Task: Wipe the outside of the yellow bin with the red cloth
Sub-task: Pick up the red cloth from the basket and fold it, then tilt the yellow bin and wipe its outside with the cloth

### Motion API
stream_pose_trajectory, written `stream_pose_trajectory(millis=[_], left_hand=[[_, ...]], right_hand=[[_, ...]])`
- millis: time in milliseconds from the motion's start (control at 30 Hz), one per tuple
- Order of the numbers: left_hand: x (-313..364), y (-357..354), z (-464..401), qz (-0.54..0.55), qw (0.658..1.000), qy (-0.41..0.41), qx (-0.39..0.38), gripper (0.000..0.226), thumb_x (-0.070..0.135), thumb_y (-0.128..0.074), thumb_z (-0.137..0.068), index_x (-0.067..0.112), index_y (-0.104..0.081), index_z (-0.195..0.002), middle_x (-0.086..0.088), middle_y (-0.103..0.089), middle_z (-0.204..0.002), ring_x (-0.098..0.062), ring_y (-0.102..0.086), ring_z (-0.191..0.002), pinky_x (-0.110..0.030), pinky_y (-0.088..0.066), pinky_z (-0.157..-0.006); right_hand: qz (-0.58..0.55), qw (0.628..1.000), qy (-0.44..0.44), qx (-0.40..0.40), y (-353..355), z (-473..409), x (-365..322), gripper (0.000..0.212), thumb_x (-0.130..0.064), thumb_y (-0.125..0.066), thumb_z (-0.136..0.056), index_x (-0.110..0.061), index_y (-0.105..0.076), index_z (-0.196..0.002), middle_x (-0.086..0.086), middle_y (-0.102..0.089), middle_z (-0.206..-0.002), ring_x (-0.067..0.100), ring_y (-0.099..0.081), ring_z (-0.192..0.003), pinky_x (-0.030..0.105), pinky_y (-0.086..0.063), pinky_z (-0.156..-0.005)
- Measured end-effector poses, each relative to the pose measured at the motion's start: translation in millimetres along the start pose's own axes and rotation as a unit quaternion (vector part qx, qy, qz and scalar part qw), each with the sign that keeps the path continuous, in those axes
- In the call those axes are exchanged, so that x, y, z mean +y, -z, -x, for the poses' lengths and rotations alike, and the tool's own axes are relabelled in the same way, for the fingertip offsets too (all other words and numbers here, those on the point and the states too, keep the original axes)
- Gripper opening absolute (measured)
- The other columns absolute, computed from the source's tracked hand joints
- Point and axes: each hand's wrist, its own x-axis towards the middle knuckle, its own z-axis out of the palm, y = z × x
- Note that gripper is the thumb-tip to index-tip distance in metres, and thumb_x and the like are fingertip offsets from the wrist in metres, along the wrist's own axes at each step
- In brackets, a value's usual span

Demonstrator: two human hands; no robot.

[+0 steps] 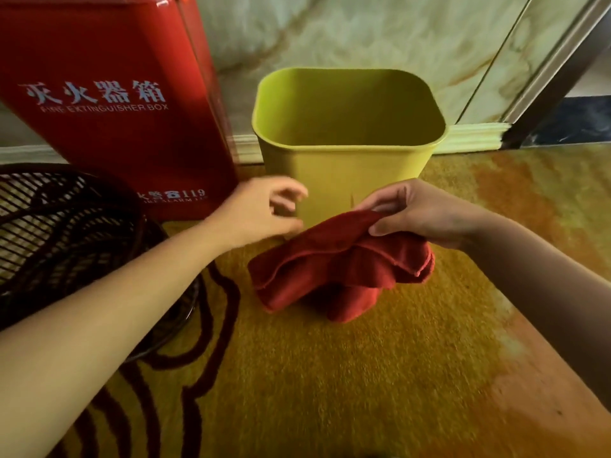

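Note:
The yellow bin (347, 166) stands upright and empty on the carpet, close to the wall. In front of it, my right hand (426, 216) pinches the top edge of the red cloth (330, 272), which hangs crumpled and touches the carpet just before the bin's near side. My left hand (264, 209) hovers at the bin's lower left corner with its fingers spread and nothing in them. Whether it touches the bin is unclear.
A red fire extinguisher box (109, 104) stands immediately left of the bin. A dark wire fan guard (66, 233) lies at the left under my forearm. A marble wall (363, 34) with a baseboard runs behind, and a yellow patterned carpet (330, 375) covers the floor.

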Motion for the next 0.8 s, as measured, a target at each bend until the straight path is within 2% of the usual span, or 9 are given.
stream_pose_trajectory(millis=[67,100,133,200,300,400,567,700,800], left_hand=[[13.0,16.4,-6.1,-0.092,0.973,-0.135,0.161,0.039,0.022,-0.069,-0.067,0.031,-0.058,-0.104,0.008,-0.058,-0.105,-0.004,-0.055,-0.091,-0.027,-0.046,-0.085],[21.2,25.1,-11.3,-0.151,0.951,-0.181,0.198,0.041,0.025,-0.067,-0.067,0.030,-0.056,-0.107,0.006,-0.057,-0.108,-0.005,-0.052,-0.095,-0.026,-0.041,-0.087],[28.8,32.7,-18.7,-0.208,0.939,-0.196,0.193,0.045,0.026,-0.065,-0.067,0.030,-0.054,-0.111,0.003,-0.058,-0.114,-0.009,-0.051,-0.103,-0.027,-0.038,-0.092],[41.0,42.4,-36.3,-0.263,0.949,-0.144,0.092,0.050,0.020,-0.067,-0.069,0.028,-0.053,-0.116,-0.001,-0.059,-0.124,-0.016,-0.052,-0.114,-0.030,-0.037,-0.097],[47.7,44.8,-56.1,-0.299,0.952,-0.061,0.003,0.032,0.011,-0.063,-0.073,0.023,-0.065,-0.103,-0.003,-0.070,-0.107,-0.014,-0.063,-0.099,-0.034,-0.048,-0.089],[52.1,45.4,-63.0,-0.318,0.945,-0.072,0.017,0.023,0.012,-0.059,-0.074,0.024,-0.069,-0.092,0.000,-0.074,-0.095,-0.011,-0.065,-0.090,-0.033,-0.051,-0.081],[74.0,29.8,-74.4,-0.279,0.953,-0.111,0.046,0.024,0.007,-0.056,-0.075,0.015,-0.069,-0.094,-0.007,-0.074,-0.095,-0.014,-0.067,-0.090,-0.029,-0.051,-0.080],[87.3,39.4,-88.1,-0.210,0.973,-0.051,0.083,0.024,0.004,-0.058,-0.076,0.008,-0.069,-0.096,-0.012,-0.072,-0.089,-0.013,-0.065,-0.082,-0.014,-0.046,-0.067],[76.5,55.2,-87.6,-0.163,0.980,0.004,0.113,0.021,0.010,-0.064,-0.074,0.011,-0.070,-0.094,-0.010,-0.069,-0.079,0.000,-0.057,-0.059,-0.012,-0.040,-0.054]], right_hand=[[-0.003,1.000,0.003,0.023,4.7,-0.8,2.3,0.032,0.014,-0.061,-0.074,-0.010,-0.070,-0.093,0.002,-0.076,-0.080,0.016,-0.071,-0.073,0.021,-0.057,-0.061],[-0.011,0.999,0.003,0.032,6.8,-1.0,3.9,0.032,0.013,-0.060,-0.074,-0.010,-0.071,-0.093,0.002,-0.076,-0.080,0.016,-0.071,-0.074,0.022,-0.057,-0.061],[-0.026,0.999,0.001,0.041,8.1,-1.5,5.8,0.031,0.013,-0.060,-0.075,-0.011,-0.071,-0.092,0.003,-0.076,-0.081,0.017,-0.071,-0.074,0.023,-0.058,-0.062],[-0.063,0.996,-0.002,0.067,8.4,-2.4,10.1,0.032,0.013,-0.059,-0.075,-0.011,-0.071,-0.091,0.004,-0.076,-0.081,0.018,-0.071,-0.075,0.025,-0.059,-0.064],[-0.153,0.980,-0.001,0.127,8.8,-1.1,14.1,0.032,0.013,-0.057,-0.075,-0.011,-0.071,-0.090,0.003,-0.075,-0.073,0.014,-0.070,-0.066,0.024,-0.059,-0.064],[-0.240,0.953,0.011,0.184,13.2,3.8,13.6,0.032,0.013,-0.056,-0.075,-0.010,-0.069,-0.092,0.002,-0.075,-0.069,0.012,-0.069,-0.062,0.021,-0.058,-0.060],[-0.328,0.898,0.024,0.294,22.7,10.9,4.4,0.027,0.013,-0.053,-0.078,-0.007,-0.067,-0.089,0.002,-0.072,-0.059,0.011,-0.069,-0.057,0.023,-0.059,-0.063],[-0.349,0.855,0.096,0.373,34.1,16.2,-15.9,0.027,0.012,-0.055,-0.078,-0.006,-0.067,-0.093,0.000,-0.073,-0.062,0.011,-0.070,-0.062,0.022,-0.058,-0.063],[-0.326,0.832,0.176,0.413,33.8,11.5,-34.3,0.029,0.005,-0.061,-0.075,-0.015,-0.071,-0.093,-0.001,-0.075,-0.072,0.015,-0.072,-0.070,0.025,-0.058,-0.063]])
